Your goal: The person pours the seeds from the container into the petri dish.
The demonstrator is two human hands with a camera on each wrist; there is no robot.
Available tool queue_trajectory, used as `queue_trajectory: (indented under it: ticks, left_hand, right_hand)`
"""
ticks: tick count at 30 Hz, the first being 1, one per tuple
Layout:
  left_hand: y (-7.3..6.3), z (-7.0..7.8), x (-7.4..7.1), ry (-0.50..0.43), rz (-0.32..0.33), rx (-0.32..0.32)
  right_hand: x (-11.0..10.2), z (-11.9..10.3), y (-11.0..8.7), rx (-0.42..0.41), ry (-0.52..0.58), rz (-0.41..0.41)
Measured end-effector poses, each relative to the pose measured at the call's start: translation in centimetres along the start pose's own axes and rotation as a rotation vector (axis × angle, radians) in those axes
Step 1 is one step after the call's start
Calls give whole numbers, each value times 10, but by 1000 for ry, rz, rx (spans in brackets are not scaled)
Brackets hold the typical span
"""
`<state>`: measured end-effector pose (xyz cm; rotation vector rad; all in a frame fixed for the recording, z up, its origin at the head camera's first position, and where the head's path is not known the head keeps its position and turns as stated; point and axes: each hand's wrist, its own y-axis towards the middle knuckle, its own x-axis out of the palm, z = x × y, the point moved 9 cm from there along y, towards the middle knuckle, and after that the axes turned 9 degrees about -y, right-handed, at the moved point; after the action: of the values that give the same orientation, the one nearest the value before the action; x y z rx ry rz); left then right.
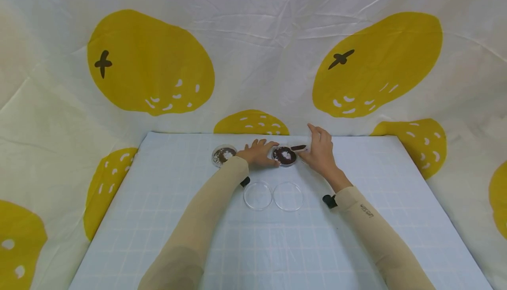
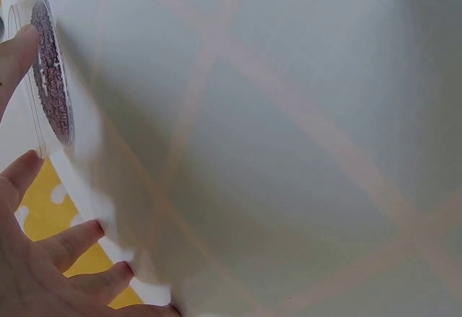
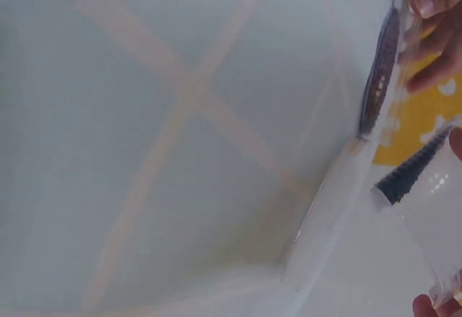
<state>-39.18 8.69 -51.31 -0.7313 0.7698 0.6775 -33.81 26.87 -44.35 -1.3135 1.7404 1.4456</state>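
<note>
My left hand (image 1: 258,153) grips a clear petri dish (image 1: 284,156) of dark granules topped with white bits. In the left wrist view the thumb (image 2: 16,61) lies on the dish's side and the forefinger is at its far edge. My right hand (image 1: 321,154) holds up a second clear dish (image 3: 433,201), tilted, with dark granules gathered along its lower edge. Below that, in the right wrist view, a clear round dish (image 3: 317,219) sits on the cloth beside the gripped one. Another petri dish (image 1: 223,155) of granules and white bits stands left, partly behind the left hand.
Two clear round lids (image 1: 258,196) lie side by side between the forearms. A pale blue checked cloth (image 1: 253,246) covers the table. Behind rises a white curtain (image 1: 261,61) with yellow fruit prints, close beyond the dishes at the table's back edge.
</note>
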Motion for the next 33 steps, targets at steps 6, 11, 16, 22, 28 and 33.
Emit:
queue_trajectory:
  ticks: [6,11,16,22,28,33]
  left_hand:
    - [-2,3,-2,-3,-5,7]
    - [-4,5,-4,2,-4,6]
    - [-6,5,-4,-5,-3,1]
    - [-4,2,-2,-10,-5,-12]
    - [-4,2,-2,-23,-9,-19]
    - [-3,0,0,-24,-9,-16]
  right_hand:
    - [-1,13,-1,103,182,-25]
    - [-1,24,-4,170,257,-44]
    - [2,35,-11,243,334,-67]
    - [7,45,-18,325,503,-134]
    - [12,54,-27,431,626,-202]
    - [11,58,-29,457,688,-202]
